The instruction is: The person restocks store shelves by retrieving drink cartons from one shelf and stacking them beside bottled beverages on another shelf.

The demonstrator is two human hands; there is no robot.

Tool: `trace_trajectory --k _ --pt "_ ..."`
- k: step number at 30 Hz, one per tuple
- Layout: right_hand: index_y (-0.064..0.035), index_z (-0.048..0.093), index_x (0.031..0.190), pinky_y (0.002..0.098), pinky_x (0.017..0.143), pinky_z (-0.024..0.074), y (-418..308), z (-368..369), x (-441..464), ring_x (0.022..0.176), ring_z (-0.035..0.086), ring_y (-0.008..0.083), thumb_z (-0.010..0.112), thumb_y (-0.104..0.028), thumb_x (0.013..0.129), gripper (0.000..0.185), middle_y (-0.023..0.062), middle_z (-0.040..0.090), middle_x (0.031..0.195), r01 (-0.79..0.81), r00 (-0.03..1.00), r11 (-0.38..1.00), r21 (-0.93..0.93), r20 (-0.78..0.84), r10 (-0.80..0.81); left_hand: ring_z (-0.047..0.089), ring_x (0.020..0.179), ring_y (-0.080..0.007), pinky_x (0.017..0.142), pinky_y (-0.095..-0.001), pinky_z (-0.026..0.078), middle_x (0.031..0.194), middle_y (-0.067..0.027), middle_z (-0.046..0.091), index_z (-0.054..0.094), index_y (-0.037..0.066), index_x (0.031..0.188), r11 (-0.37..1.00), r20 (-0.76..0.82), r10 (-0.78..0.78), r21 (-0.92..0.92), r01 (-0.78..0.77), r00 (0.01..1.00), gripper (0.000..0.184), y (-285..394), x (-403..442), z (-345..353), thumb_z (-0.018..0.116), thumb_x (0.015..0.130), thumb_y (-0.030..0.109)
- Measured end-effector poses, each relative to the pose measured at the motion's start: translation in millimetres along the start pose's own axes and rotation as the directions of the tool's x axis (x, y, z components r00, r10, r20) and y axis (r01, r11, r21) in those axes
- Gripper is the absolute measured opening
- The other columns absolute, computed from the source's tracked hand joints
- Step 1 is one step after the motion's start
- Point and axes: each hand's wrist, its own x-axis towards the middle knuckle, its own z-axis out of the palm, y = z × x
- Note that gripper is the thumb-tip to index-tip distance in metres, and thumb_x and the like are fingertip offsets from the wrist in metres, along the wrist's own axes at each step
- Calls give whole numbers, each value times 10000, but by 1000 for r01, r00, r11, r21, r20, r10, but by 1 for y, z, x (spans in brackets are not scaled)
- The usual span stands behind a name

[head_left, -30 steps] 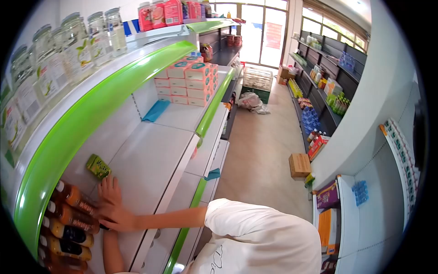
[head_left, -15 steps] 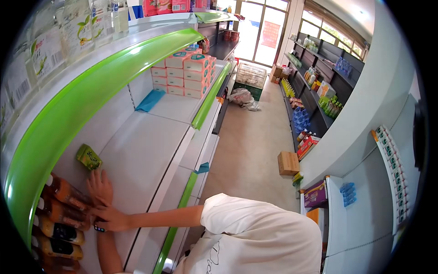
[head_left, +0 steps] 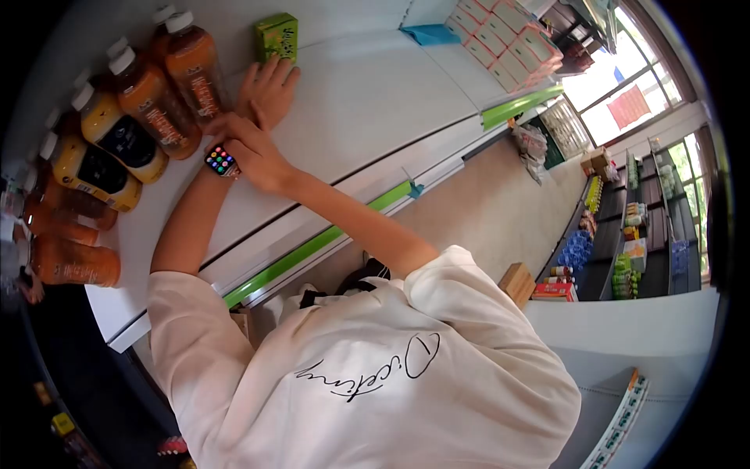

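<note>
My left hand (head_left: 270, 84) lies on the white shelf with its fingers spread, holding nothing. Its fingertips are by a small green box (head_left: 276, 39), touching or almost touching it. On my left wrist is a smartwatch (head_left: 220, 160), its lit screen full of coloured round icons. My right hand (head_left: 256, 155) crosses over the left wrist with bent fingers around the watch's upper side. Its fingertips are partly hidden. Beside both hands stands an orange drink bottle (head_left: 195, 70), in a group with a yellow bottle with a black label (head_left: 123, 141).
More orange bottles (head_left: 78, 262) stand at the shelf's near left end. Pink-and-white tissue packs (head_left: 504, 39) and a blue cloth-like piece (head_left: 431, 34) are further along. A green strip (head_left: 289, 262) edges the lower shelf. Across the aisle are dark stocked shelves (head_left: 656, 203) and a cardboard box (head_left: 517, 284).
My view has turned and tilted down, so the bottles, the watch and my white shirt show more fully. Both hands keep about the same pose at the left wrist.
</note>
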Motion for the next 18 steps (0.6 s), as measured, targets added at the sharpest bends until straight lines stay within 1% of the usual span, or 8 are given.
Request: trace_trajectory --k 1,5,7,8,10,13,17,18 --pt "-89 512 1109 518 1124 -10 0 4 2 1099 502 218 359 -128 814 334 60 574 1010 -28 999 1000 12 19 27 489 1104 -204 870 -373 396 1047 -37 561 601 111 1032 1000 -50 7 14 -6 999 261 -4 -3 -2 568 776 152" --pt "-96 509 1103 519 1125 5 0 2 1 1093 504 216 387 -142 803 327 66 581 987 -11 1000 1000 24 4 11 501 1076 -200 851 -364 400 1013 -35 559 605 111 989 1000 5 17 11 -17 1000 226 -3 0 -12 575 771 161" --pt "-90 502 1091 524 1125 -3 -2 -2 1 1087 507 210 411 -160 798 315 52 597 922 -58 996 998 -1 66 58 507 1073 -196 844 -352 402 1007 -36 562 603 106 989 1000 7 -6 -1 6 1000 227 0 2 -10 582 769 162" --pt "-90 502 1091 524 1125 -3 -3 -2 1 1087 507 210 411 -160 798 315 52 597 922 -52 997 999 -2 62 52 507 1073 -196 844 -352 402 1007 -36 562 603 106 989 1000 3 -1 3 1 1000 227 0 2 -9 582 769 162" --pt "-89 499 1081 527 1123 0 -4 -1 0 1081 508 200 430 -171 797 304 29 606 846 -35 999 999 30 31 34 511 1066 -194 831 -347 406 1005 -35 566 603 101 970 1000 12 -4 19 3 1000 210 -1 2 -11 585 767 152" --pt "-91 498 1088 524 1123 -5 -3 2 2 1076 516 195 440 -188 804 306 12 610 813 -17 1000 999 29 -10 17 511 1063 -191 821 -344 407 1010 -30 568 602 97 956 999 -1 1 37 -1 1000 200 0 3 -14 588 761 141" --pt "-90 498 1093 517 1125 -11 -9 -2 -1 1079 523 197 443 -187 809 305 16 611 823 -68 997 995 71 34 66 510 1066 -194 820 -344 405 1020 -33 569 604 96 962 999 -12 13 32 -13 1000 204 0 1 -12 586 762 135" --pt "-83 490 1108 504 1119 -47 -11 -2 -2 1118 501 157 446 -172 820 304 6 633 869 -46 998 999 -1 47 46 509 1069 -199 829 -347 404 1024 -37 569 606 95 971 999 10 7 35 -8 1000 211 0 1 -12 583 765 132"
